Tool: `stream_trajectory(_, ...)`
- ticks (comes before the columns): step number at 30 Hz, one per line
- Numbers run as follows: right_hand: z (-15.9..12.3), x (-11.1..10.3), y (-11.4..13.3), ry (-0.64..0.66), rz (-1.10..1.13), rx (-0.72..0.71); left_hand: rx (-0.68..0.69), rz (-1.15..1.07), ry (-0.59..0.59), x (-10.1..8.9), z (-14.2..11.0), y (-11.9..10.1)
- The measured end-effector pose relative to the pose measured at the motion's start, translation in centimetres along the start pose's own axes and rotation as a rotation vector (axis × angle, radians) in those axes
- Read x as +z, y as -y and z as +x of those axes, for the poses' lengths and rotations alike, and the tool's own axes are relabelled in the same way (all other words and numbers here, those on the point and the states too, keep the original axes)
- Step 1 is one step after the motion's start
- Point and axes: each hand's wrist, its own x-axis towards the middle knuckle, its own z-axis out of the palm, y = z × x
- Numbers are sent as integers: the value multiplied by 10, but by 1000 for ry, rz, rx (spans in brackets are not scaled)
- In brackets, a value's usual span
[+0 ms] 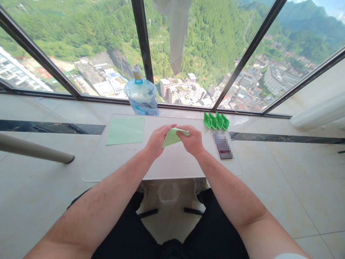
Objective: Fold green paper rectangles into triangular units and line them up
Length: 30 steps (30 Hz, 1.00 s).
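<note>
A folded sheet of light green paper [171, 138] is held up between my two hands above the middle of the low table. My left hand [159, 138] grips its left edge, with the fingers behind the sheet. On the right, my right hand [192, 138] pinches the folded edge, thumb on the near face. A flat stack of light green paper [125, 131] lies on the table to the left of my hands. Beyond my right hand stands a row of several bright green folded paper pieces [216, 121] at the table's back right.
A phone [225, 148] lies on the right of the white table [118, 165]. Behind the table, a large water jug [142, 95] stands on the floor by the window. A thick grey pole [35, 148] reaches in from the left. Table legs [147, 213] show near my feet.
</note>
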Motion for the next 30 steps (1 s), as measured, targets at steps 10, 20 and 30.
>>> stream_trajectory(10,6,-4,-2,93,252,134,-4,131,44,2,-6,-2)
stream_trajectory(20,8,-9,-1,108,249,129,8,126,56,-1,-6,-7)
stream_trajectory(30,11,-18,-3,154,346,219,511,626,-57,-4,-9,-5)
